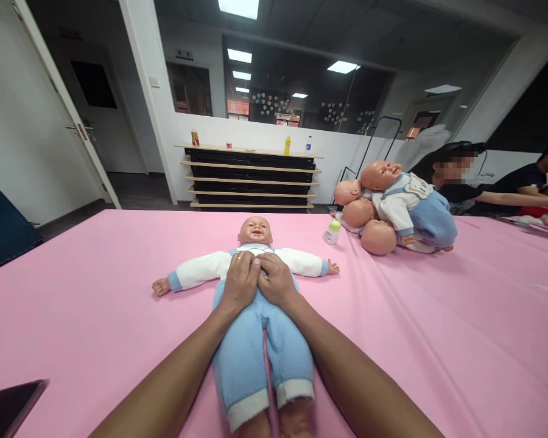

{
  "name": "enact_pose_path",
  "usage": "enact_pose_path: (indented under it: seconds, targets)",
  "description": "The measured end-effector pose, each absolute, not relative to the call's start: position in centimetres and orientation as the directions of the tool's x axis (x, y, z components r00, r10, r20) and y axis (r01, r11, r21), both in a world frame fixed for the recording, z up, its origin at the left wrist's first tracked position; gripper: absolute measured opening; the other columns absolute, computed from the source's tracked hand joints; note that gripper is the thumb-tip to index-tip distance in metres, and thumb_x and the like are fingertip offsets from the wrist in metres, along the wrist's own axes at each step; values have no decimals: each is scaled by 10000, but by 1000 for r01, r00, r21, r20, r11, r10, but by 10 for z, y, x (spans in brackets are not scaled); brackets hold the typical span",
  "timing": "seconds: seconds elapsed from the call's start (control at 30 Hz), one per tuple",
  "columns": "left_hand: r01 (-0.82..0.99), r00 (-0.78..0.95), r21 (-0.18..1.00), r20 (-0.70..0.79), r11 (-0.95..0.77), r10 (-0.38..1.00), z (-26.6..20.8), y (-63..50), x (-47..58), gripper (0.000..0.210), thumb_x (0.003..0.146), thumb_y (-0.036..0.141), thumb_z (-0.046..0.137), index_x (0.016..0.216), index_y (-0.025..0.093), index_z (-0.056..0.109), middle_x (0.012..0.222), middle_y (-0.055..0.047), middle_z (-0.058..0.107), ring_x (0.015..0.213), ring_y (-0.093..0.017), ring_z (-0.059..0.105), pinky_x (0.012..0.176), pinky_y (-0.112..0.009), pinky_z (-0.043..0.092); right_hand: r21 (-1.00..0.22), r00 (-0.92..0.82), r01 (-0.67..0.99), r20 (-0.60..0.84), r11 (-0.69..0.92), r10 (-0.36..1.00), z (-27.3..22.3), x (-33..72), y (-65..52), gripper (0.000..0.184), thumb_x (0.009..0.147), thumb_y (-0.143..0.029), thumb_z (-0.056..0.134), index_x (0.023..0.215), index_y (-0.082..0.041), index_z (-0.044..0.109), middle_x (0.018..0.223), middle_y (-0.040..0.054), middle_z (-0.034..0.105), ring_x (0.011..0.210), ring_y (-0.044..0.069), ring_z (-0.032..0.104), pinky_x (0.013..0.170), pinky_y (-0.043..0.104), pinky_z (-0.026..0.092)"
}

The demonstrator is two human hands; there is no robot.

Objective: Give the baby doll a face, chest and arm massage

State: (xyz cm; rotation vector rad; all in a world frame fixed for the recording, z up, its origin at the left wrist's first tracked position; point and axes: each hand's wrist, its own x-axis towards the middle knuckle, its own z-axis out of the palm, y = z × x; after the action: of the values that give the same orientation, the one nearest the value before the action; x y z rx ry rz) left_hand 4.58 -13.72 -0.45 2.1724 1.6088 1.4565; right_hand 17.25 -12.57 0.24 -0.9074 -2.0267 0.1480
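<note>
A baby doll [256, 231] lies on its back on the pink-covered table [109, 340], head away from me and arms spread wide. It wears a white top with light blue cuffs and light blue overalls [251, 359] with white hems. My left hand [241, 280] and my right hand [276, 278] meet side by side on its chest. Both have curled fingers, closed on the front of the overalls, with the thumbs close together. The exact bit of cloth pinched is hidden beneath the fingers. A ring shows on my left hand.
Several more dolls [379, 237] are heaped at the back right, beside a small bottle with a green cap [332, 233]. A dark flat device [11, 407] lies front left. Behind the table stands a shelf unit [253, 182]. Other people [452, 176] sit at the far right.
</note>
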Motion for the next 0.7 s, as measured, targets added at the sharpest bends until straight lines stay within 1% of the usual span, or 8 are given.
enact_pose_path:
  seconds: [0.13, 0.23, 0.33, 0.4, 0.47, 0.53, 0.6, 0.7]
  targets:
    - [746, 23, 506, 629, -432, 777, -8, -131, 48, 270, 944, 324, 339, 979, 180, 564, 971, -74, 586, 959, -186, 498, 913, -369, 391, -442, -342, 568, 641, 694, 687, 4, 171, -124, 342, 869, -159, 428, 1156, -197, 611, 1210, 44, 586, 1150, 150, 493, 1054, 319, 371]
    - [748, 30, 502, 627, -434, 779, -8, -130, 49, 284, 940, 316, 347, 1034, 183, 580, 1039, -78, 600, 1016, -191, 500, 956, -382, 387, -433, -320, 631, 610, 644, 725, 1, 170, -122, 349, 885, -192, 425, 1184, -188, 604, 1248, 57, 569, 1187, 162, 479, 1098, 351, 333]
    - [754, 7, 508, 628, -417, 778, -8, -129, 49, 294, 931, 302, 358, 1023, 180, 609, 1088, -78, 606, 1062, -199, 495, 999, -399, 373, -439, -246, 694, 601, 571, 760, -4, 170, -119, 335, 881, -218, 439, 1164, -161, 608, 1234, 83, 573, 1172, 183, 489, 1084, 369, 341]
    - [759, -40, 525, 628, -385, 777, -9, -129, 48, 297, 923, 297, 364, 990, 172, 624, 1096, -83, 606, 1075, -206, 493, 1013, -409, 367, -452, -169, 724, 616, 522, 769, -7, 170, -118, 317, 869, -224, 454, 1131, -141, 611, 1203, 100, 581, 1145, 191, 499, 1056, 365, 359]
    - [758, -104, 554, 623, -344, 775, -10, -129, 46, 281, 913, 293, 373, 947, 165, 622, 1063, -89, 611, 1050, -211, 496, 995, -413, 376, -470, -97, 741, 633, 480, 768, -9, 171, -117, 274, 863, -219, 454, 1064, -135, 619, 1114, 101, 607, 1072, 187, 520, 1002, 351, 388]
    - [754, -169, 586, 611, -298, 773, -11, -129, 45, 242, 899, 291, 391, 870, 170, 599, 974, -85, 611, 988, -214, 499, 941, -411, 395, -483, -40, 757, 639, 441, 768, -10, 172, -118, 205, 856, -214, 455, 953, -137, 618, 965, 85, 617, 958, 179, 531, 912, 330, 416]
    - [754, -224, 605, 604, -256, 765, -11, -130, 44, 204, 880, 284, 416, 764, 181, 548, 867, -77, 589, 918, -216, 489, 876, -404, 403, -484, 8, 776, 648, 404, 762, -10, 172, -119, 134, 837, -210, 472, 841, -140, 586, 839, 66, 587, 864, 174, 512, 827, 314, 417]
    - [777, -237, 582, 625, -241, 744, -10, -132, 44, 214, 854, 266, 444, 654, 194, 467, 756, -69, 539, 835, -216, 460, 805, -392, 387, -451, 28, 797, 692, 401, 722, -9, 172, -120, 79, 811, -197, 492, 767, -148, 536, 786, 56, 542, 827, 174, 476, 782, 309, 394]
